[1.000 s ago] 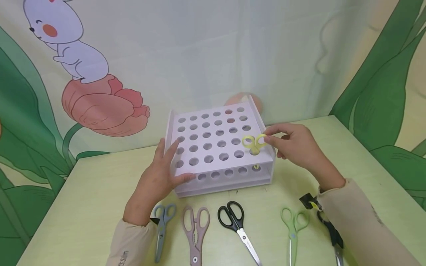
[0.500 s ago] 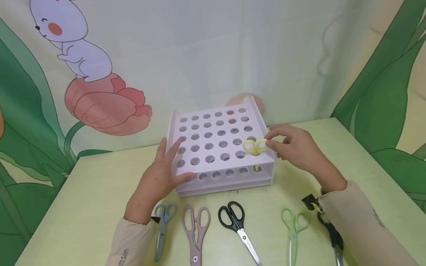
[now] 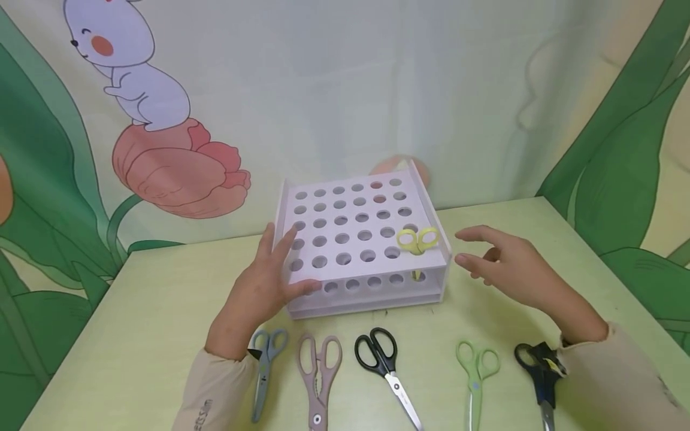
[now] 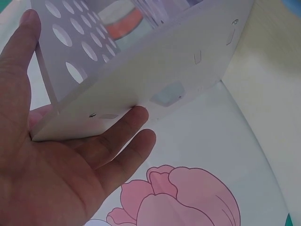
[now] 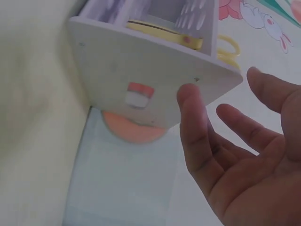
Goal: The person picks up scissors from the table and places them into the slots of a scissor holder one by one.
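Note:
A white rack point(image 3: 353, 242) with rows of round holes in its upper board stands on the table. Yellow scissors point(image 3: 417, 240) sit handles-up in the front right hole. Their yellow blades point(image 5: 164, 35) show between the boards in the right wrist view. My left hand point(image 3: 261, 290) grips the rack's front left corner. The thumb lies at the front edge, and other fingers are against the outer side panel point(image 4: 155, 89) in the left wrist view. My right hand point(image 3: 514, 263) is apart from the rack on its right, holding nothing, fingers loosely bent.
Along the front lie blue-grey scissors point(image 3: 262, 371), mauve scissors point(image 3: 318, 383), black-handled scissors point(image 3: 380, 356), light green scissors point(image 3: 475, 377) and dark scissors point(image 3: 539, 377) near the right sleeve. Behind the table point(image 3: 178, 299) hangs a printed cloth point(image 3: 323, 90).
The yellow scissors have sunk lower into the front right hole. My right hand has let go of their handle and moved off to the right. My left hand has stayed on the rack.

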`<state>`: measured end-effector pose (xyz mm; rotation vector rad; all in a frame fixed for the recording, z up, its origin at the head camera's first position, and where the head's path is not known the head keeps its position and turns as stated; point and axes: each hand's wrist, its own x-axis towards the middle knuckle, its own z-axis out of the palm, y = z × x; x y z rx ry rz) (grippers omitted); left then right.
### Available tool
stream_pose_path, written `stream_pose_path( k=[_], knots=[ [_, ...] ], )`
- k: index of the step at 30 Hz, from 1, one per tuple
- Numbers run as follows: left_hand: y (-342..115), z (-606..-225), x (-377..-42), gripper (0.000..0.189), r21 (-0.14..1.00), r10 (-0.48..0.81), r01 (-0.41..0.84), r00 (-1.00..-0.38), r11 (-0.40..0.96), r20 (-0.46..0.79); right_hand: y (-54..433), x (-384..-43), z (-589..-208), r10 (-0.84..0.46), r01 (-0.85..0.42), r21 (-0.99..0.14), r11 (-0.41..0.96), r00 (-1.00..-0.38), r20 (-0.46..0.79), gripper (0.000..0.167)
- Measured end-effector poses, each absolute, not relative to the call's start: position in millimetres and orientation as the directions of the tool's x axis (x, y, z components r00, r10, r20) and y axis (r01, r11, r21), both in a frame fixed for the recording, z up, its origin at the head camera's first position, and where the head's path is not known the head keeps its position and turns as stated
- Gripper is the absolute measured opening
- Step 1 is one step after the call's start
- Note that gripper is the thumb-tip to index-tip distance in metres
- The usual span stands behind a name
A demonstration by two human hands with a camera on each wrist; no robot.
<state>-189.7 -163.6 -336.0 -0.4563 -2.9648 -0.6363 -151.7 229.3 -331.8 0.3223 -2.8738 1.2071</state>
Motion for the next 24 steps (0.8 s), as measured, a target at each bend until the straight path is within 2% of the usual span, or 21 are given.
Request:
stream_pose_path(
  k=[6,10,14,24],
  knots=[
    [-165,-335,-190,0.105,0.395,0.279,0.302,-0.953,0.868,0.116,247,-135,-359,-0.311,-0.219,-0.691,0.689,-0.95,-0.008,0.051],
    [-166,-336,-190,0.112,0.423,0.281,0.297,-0.954,0.856,0.101,254,-123,-378,-0.422,-0.196,-0.669,0.717,-0.886,-0.193,0.052],
    [-165,-336,-190,0.119,0.443,0.268,0.285,-0.958,0.85,0.104,256,-112,-392,-0.441,-0.179,-0.597,0.782,-0.836,-0.327,0.056],
    [-157,-336,-189,0.117,0.408,0.261,0.293,-0.956,0.865,0.133,246,-100,-404,-0.444,-0.274,-0.475,0.837,-0.845,-0.296,0.047]
  ],
)
